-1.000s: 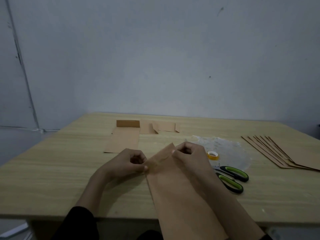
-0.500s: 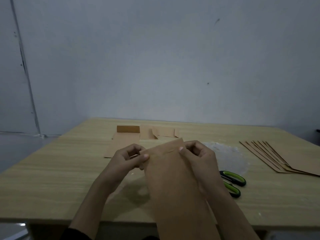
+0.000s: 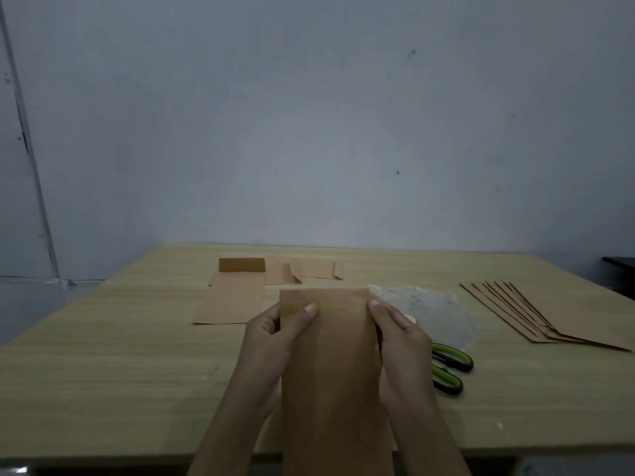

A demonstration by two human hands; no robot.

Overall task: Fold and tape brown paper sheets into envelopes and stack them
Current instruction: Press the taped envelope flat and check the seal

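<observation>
I hold a long folded brown paper sheet (image 3: 330, 365) upright-ish above the wooden table's near edge, its top edge level. My left hand (image 3: 271, 341) grips its upper left edge with the thumb on the front face. My right hand (image 3: 398, 338) grips the upper right edge, thumb on the front as well. A finished brown envelope (image 3: 233, 297) with its flap up lies on the table to the left behind the sheet. Fanned brown sheets (image 3: 549, 314) lie at the right.
Green-handled scissors (image 3: 450, 367) lie right of my right hand. A crumpled clear plastic sheet (image 3: 436, 310) sits behind them. Smaller folded brown pieces (image 3: 305, 269) rest near the back of the table (image 3: 103, 355). A grey wall stands behind.
Both hands lifted the sheet off the table and turned it square to me. The tape roll seen earlier is now hidden behind my right hand.
</observation>
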